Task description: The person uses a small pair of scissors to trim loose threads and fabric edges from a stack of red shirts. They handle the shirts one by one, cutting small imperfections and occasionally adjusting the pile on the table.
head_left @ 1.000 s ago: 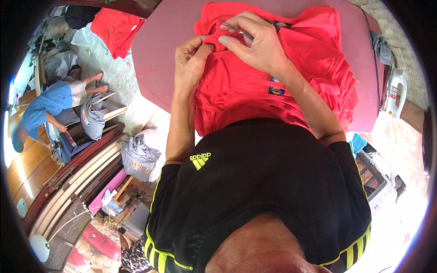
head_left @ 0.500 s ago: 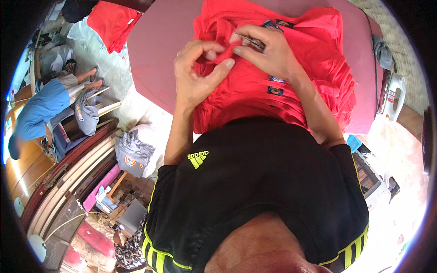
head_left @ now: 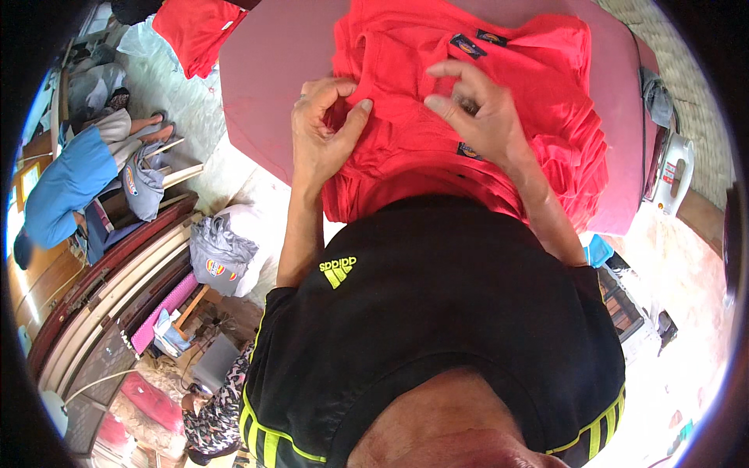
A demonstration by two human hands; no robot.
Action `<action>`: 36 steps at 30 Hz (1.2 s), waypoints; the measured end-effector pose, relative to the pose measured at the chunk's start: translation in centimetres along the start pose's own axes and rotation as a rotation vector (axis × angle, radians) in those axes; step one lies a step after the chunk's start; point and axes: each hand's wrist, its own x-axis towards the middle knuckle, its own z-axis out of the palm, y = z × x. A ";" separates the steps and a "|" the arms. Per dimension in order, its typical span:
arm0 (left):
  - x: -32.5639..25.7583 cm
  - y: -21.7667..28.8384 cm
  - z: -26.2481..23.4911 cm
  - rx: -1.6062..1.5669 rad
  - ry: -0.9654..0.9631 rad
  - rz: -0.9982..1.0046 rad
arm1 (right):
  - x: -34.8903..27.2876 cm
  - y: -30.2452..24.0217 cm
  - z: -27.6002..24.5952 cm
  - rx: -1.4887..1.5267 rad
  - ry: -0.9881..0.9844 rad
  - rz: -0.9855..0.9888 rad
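In the head view, we see soft red knit garments point(head_left: 546, 93) heaped in loose folds on a smooth, round-edged, dusty-pink surface point(head_left: 265, 86), directly before our torso. Small dark rectangular labels point(head_left: 468, 45) stand out on the cloth. Our left hand point(head_left: 316, 129) is over the heap's left edge, thumb and forefinger curved into a narrow arc; we cannot tell whether they pinch fabric. Our right hand point(head_left: 493, 117) is above the folds, thumb and forefinger wide apart, the other fingers curled around a small dark object point(head_left: 468, 106), too blurred to name. A white, loop-handled iron point(head_left: 672, 175) stands beyond the surface's right edge, near coarse woven matting point(head_left: 694, 78).
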 end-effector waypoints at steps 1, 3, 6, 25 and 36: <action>0.0 0.2 0.0 -0.002 0.002 0.001 | 1.0 -0.7 -0.6 -0.015 0.026 -0.092; 0.3 0.6 0.1 0.075 -0.026 0.047 | 3.2 -1.8 -1.0 -0.018 0.001 -0.266; 0.9 1.6 0.5 0.197 -0.025 0.126 | 7.5 -1.5 -0.3 -0.003 -0.180 -0.480; -1.1 -1.7 1.5 0.514 0.288 0.375 | 2.6 2.7 1.4 -0.356 -0.138 -0.555; -0.2 -0.3 -0.8 -0.638 -0.003 -0.405 | 4.5 -1.2 -0.6 0.070 -0.037 -0.115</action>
